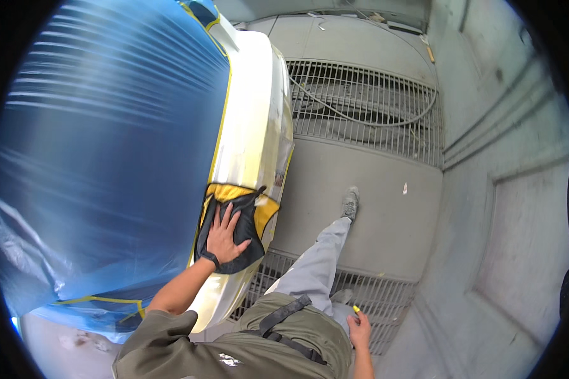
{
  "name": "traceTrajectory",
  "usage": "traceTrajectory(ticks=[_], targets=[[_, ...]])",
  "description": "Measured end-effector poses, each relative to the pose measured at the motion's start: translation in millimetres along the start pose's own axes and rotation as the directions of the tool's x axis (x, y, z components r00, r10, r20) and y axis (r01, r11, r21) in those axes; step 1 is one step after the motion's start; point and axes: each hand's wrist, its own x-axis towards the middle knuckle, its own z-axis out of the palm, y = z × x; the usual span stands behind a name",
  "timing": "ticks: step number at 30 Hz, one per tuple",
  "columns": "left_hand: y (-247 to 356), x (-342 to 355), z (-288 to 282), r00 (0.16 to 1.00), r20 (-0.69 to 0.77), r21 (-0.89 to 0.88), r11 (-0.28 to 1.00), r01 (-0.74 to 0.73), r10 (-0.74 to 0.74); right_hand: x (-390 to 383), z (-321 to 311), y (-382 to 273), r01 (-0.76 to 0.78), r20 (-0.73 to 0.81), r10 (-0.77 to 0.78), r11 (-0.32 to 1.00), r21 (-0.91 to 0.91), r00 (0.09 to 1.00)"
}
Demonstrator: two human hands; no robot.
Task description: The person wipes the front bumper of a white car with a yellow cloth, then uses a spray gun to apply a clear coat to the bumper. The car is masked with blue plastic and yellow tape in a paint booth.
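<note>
My left hand (226, 245) lies spread flat on a black-and-yellow cloth (254, 254) over the pale panel (250, 107) beneath; my right hand (360, 331) grips a yellow-tipped object (356, 309).

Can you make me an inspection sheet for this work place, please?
Surface: pale, curved bodywork panel beside blue sheeting edged with yellow tape.
Job's things: black-and-yellow cloth, lying on the panel.
Clutter: small white scrap on the grey floor.
Grips: left grip spread flat on the cloth; right grip low, seemingly curled round a yellow-tipped thing.
Cables: hose or cable curving across the far floor grate.
Surroundings: grey wall on the right.
</note>
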Motion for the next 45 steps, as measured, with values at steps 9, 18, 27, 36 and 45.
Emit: traceTrajectory(ticks=[9,18,27,36,45], targets=[[-45,384,-43,0.975,-0.181,-0.217,0.972,0.089,-0.129,183,-13,-161,0.007,0.205,0.045,0.970,-0.242,0.978],[-161,677,-39,0.935,-0.230,0.174,0.934,0.313,-0.271,215,-8,-257,-0.060,0.222,0.086,0.991,-0.123,0.971],[-50,477,-35,0.957,-0.093,-0.002,0.961,0.276,-0.275,223,-35,-220,0.099,0.245,-0.052,0.978,-0.183,0.968],[-8,367,-32,0.905,-0.154,-0.129,0.916,0.379,-0.396,222,-61,-182,0.100,0.175,-0.067,0.978,-0.185,0.982],[-99,624,-56,0.706,-0.354,-0.423,0.778,0.464,-0.614,256,-47,-223,-0.034,0.159,0.070,0.974,-0.222,0.985]])
